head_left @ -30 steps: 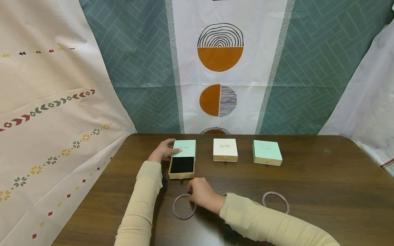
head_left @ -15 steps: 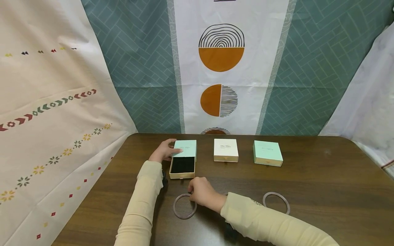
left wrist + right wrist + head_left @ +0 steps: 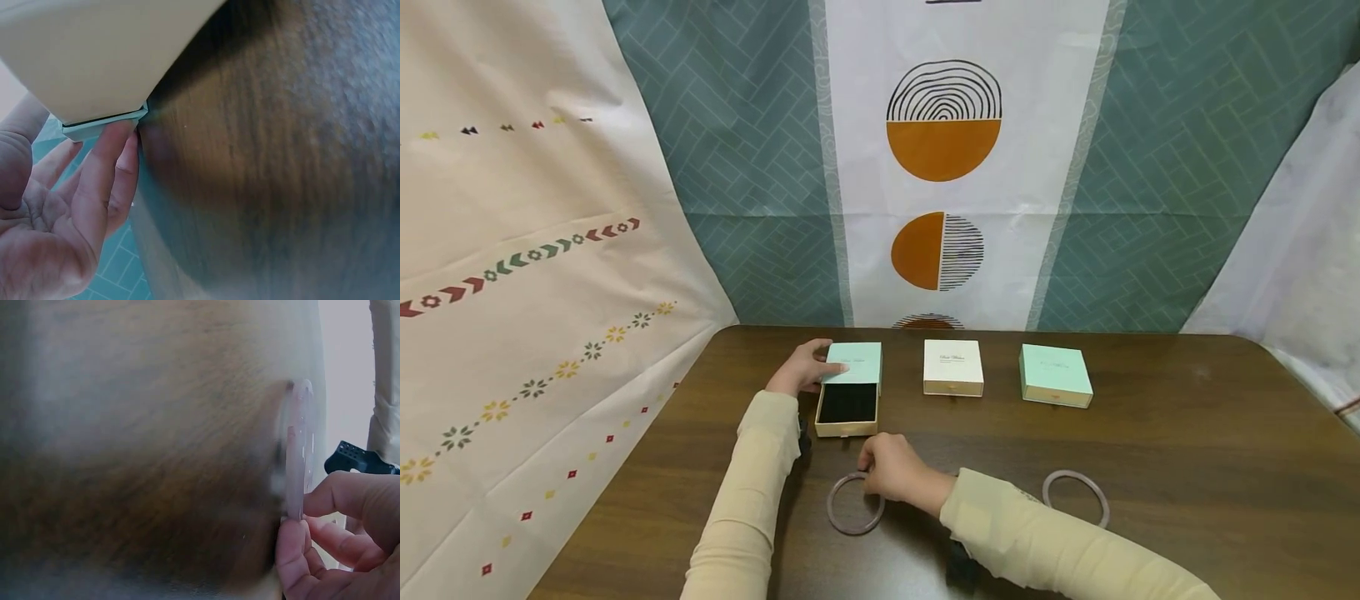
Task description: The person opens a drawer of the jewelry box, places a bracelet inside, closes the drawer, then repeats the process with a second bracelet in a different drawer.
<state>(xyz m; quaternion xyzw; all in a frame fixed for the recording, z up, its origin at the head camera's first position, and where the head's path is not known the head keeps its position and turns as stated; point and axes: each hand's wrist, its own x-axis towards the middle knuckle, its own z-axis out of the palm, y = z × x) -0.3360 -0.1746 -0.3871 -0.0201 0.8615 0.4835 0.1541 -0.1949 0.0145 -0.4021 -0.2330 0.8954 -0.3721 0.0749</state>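
Note:
At the table's left back stands a mint-green gift box (image 3: 859, 357), its drawer (image 3: 847, 405) pulled out toward me and showing a black lining. My left hand (image 3: 805, 367) grips the box's left side, thumb on the lid; the left wrist view has its fingers at the mint sleeve (image 3: 97, 128) below the beige drawer wall (image 3: 119, 56). In front of the box lies a pale mauve bangle (image 3: 830, 508). My right hand (image 3: 895, 471) pinches its right edge. From the right wrist, the bangle (image 3: 297, 450) appears edge-on, between thumb and fingers.
A white gift box (image 3: 953, 364) stands closed at the back middle, with another closed mint box (image 3: 1056, 372) to its right. A second bangle (image 3: 1072, 474) lies at the right, partly behind my right sleeve (image 3: 1045, 529). Patterned cloth (image 3: 760, 208) hangs behind the table.
The head view has shifted slightly. Both hands, the gift box and the bangle stay where they were on the table.

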